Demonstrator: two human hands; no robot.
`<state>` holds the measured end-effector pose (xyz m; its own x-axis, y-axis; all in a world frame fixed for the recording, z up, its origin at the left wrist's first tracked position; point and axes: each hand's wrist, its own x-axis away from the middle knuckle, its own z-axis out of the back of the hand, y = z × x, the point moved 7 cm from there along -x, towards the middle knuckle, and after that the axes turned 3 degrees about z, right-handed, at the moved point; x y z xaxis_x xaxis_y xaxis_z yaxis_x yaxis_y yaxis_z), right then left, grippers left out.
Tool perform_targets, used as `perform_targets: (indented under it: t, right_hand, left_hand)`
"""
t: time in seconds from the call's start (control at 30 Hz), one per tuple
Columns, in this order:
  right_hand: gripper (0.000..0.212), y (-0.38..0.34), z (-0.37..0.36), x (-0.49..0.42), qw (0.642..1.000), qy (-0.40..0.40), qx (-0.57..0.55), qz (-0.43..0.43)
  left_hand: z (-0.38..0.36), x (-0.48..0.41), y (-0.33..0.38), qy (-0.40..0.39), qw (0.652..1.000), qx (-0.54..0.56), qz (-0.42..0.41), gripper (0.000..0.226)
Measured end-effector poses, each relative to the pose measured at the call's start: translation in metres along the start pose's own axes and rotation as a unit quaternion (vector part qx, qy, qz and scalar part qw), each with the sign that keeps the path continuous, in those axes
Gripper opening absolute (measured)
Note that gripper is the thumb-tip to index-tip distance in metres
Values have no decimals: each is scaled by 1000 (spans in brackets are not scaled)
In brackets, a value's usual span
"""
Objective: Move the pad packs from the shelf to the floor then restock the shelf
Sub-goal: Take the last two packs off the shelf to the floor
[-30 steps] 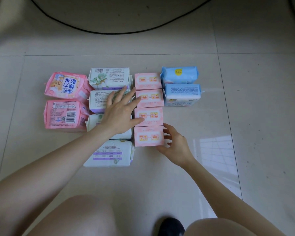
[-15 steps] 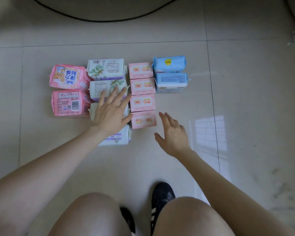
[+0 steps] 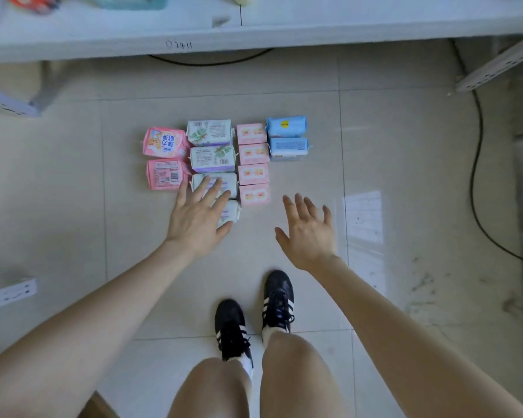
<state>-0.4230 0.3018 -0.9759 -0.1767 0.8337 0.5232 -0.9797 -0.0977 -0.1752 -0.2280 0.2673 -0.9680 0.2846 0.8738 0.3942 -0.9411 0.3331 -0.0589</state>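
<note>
Holding left hand (image 3: 198, 218) spread flat over nearest white-and-purple pad pack (image 3: 230, 212); contact not determinable. Holding right hand (image 3: 310, 233) spread, empty; nearest pink pad pack (image 3: 254, 194) lying just forward-left, long axis crosswise. Judging left hand nearer. Noting all packs lying on floor (image 3: 314, 131), shelf (image 3: 284, 34) beyond.

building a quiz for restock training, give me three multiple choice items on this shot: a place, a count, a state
1. Where do the blue packs lie? A) rightmost column B) leftmost column C) on the shelf
2. How many small pale pink packs form one column? A) two B) four C) six
3. What is the right hand doing? A) gripping a pack B) open, holding nothing C) making a fist
Answers: 1 A, they sit at the view's right edge of the group. 2 B, four lie in line. 3 B, it is spread, nothing held.
</note>
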Motion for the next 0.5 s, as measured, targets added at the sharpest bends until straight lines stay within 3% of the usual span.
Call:
perform_targets:
  t: [0.23, 0.5]
  right_hand:
    - [68, -28, 133, 62, 998, 50, 36, 8]
    - [67, -72, 288, 124, 984, 169, 52, 11]
  left_hand:
    - [133, 64, -7, 27, 999, -9, 43, 65]
    - [296, 119, -26, 124, 990, 33, 59, 59]
